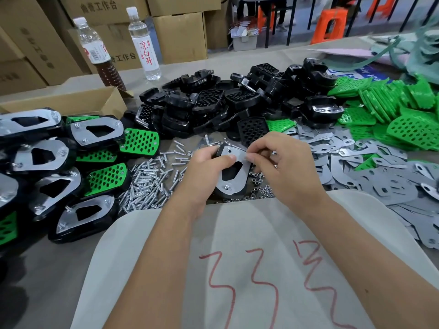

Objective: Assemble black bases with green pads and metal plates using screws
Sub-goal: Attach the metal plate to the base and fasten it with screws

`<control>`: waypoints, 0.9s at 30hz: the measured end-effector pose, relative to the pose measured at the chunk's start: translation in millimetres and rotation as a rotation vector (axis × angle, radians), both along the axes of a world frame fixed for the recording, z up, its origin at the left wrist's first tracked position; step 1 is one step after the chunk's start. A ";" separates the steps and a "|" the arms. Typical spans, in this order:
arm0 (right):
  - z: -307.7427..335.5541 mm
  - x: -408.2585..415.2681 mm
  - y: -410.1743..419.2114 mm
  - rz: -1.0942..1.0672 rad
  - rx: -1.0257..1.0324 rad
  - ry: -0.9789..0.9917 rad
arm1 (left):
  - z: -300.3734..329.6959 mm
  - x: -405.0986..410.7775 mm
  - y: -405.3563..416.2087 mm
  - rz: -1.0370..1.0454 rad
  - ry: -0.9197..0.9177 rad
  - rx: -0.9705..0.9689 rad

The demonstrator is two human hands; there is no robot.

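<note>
My left hand (209, 167) grips a black base with a metal plate (234, 173) on top, held above the table's middle; a screw sticks up at the plate's near end. My right hand (278, 160) pinches at the plate's far right corner with thumb and forefinger; what it pinches is too small to tell. Loose screws (152, 179) lie in a heap to the left of my hands, and small nuts (259, 189) lie under my right hand. Black bases (237, 103) are piled behind, green pads (392, 108) at the right, and metal plates (380, 176) are spread at the right.
Finished assemblies (64, 167) are stacked at the left. An open cardboard box (71, 100) and two bottles (142, 41) stand at the back left, with cartons behind. A white cloth (237, 257) with red marks covers my lap at the table's near edge.
</note>
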State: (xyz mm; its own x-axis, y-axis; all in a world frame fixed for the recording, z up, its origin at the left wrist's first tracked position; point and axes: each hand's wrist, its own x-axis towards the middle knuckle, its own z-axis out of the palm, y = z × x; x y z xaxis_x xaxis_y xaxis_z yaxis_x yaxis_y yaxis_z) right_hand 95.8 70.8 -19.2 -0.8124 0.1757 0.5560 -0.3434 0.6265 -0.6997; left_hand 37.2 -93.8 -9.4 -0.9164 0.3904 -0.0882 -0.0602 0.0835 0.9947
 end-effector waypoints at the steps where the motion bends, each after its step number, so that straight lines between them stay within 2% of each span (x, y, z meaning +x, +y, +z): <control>1: 0.9 0.2 1.0 0.017 0.034 0.008 | -0.2 0.2 0.0 -0.004 0.005 -0.003; 5: 3.2 1.1 5.3 0.040 0.132 0.030 | -1.0 0.9 0.7 -0.009 0.011 -0.003; 13: 2.7 1.8 8.4 0.069 0.112 0.024 | -2.5 -0.2 -0.6 -0.024 -0.020 -0.003; 18: 0.1 1.0 7.9 0.100 -0.113 -0.043 | -1.9 0.6 -0.4 -0.049 -0.014 0.054; 23: 1.6 1.2 7.5 0.122 -0.436 -0.050 | -1.1 8.7 10.6 0.000 0.005 0.170; 27: -0.1 0.2 9.5 0.086 -0.543 -0.020 | -1.9 16.1 24.1 0.028 0.030 0.217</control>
State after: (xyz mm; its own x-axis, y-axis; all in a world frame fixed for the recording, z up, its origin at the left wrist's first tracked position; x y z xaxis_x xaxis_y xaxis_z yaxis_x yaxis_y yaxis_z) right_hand 96.0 80.3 -19.4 -0.8457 0.3655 0.3887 -0.3612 0.1441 -0.9213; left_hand 53.2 -69.8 -11.2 -0.9281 0.3716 0.0223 -0.0298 -0.1339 0.9905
